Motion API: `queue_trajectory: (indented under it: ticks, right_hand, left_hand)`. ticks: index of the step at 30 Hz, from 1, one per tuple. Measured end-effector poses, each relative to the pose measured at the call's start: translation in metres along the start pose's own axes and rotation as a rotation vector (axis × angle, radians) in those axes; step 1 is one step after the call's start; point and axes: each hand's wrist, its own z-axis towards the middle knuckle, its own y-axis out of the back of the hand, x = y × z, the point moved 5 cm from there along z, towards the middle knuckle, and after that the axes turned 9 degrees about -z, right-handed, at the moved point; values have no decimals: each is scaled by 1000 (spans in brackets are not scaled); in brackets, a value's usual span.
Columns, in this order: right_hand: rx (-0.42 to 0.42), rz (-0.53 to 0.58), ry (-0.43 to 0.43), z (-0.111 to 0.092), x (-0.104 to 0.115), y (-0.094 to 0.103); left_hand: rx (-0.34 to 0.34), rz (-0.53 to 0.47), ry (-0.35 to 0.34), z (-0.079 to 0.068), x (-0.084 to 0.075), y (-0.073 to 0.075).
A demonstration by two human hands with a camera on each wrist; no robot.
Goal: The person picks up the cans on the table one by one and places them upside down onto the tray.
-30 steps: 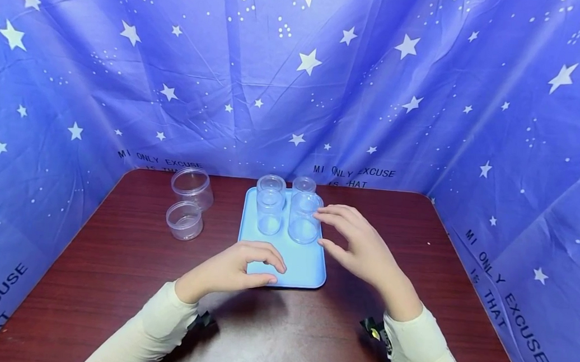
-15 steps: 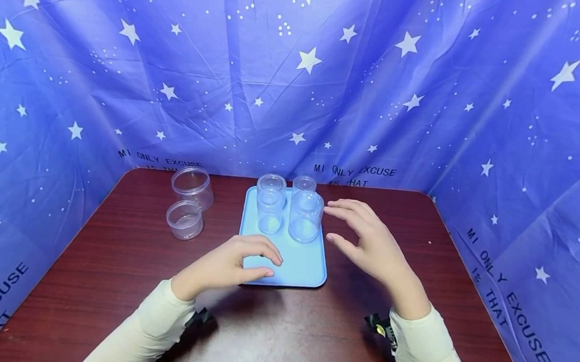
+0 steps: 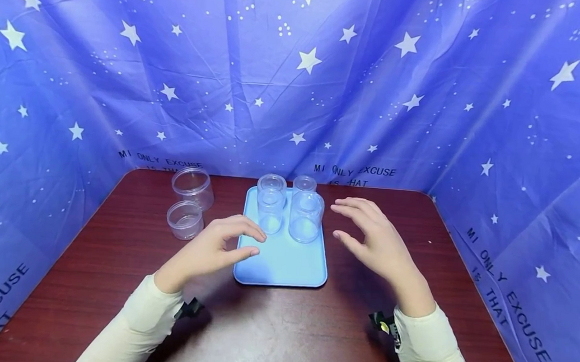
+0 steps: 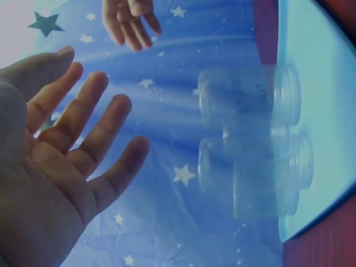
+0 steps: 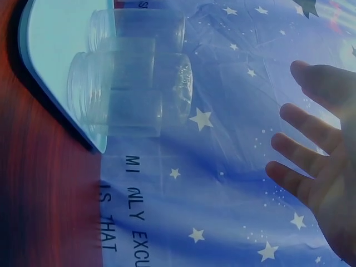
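A light blue tray [image 3: 284, 266] bears several clear plastic jars, upside down with their threaded necks on it. They stand at its far half: a wider jar [image 3: 305, 221] front right, a narrower jar [image 3: 269, 216] front left, others behind. My left hand [image 3: 213, 247] hovers over the tray's left edge, fingers loosely bent and holding nothing. To the right of the tray, my right hand [image 3: 379, 240] is held up, apart from the wider jar, fingers spread and nothing in them. Both palms show bare in the wrist views, the left hand [image 4: 61, 161] and the right hand [image 5: 322, 161].
Left of the tray, a large clear jar [image 3: 192, 188] and a shorter clear jar [image 3: 185, 222] stand mouth up on the dark red wooden table [image 3: 113, 258]. A blue star-printed curtain [image 3: 257, 78] encloses the table's back and sides.
My right hand has drawn away from the front right jar, off to the right. My left hand has moved left and a little farther from me. The jars and tray stay put.
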Motion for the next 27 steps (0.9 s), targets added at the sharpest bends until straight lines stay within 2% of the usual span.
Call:
queue_trajectory:
  ticks: [7,12,16,20,27]
  right_hand:
    - [-19,13,-4,-3,-3,6]
    - [-24,23,0,-2,-3,8]
    - [-24,36,9,0,0,10]
    - [-32,43,19,1,2,12]
    - [-10,41,16,1,6,11]
  left_hand:
    - [-101,53,49,1,4,18]
    - [-157,83,125,-4,12,32]
    - [-203,154,190,-10,20,42]
    - [-193,253,229,-14,32,46]
    - [-128,439,299,-18,53,56]
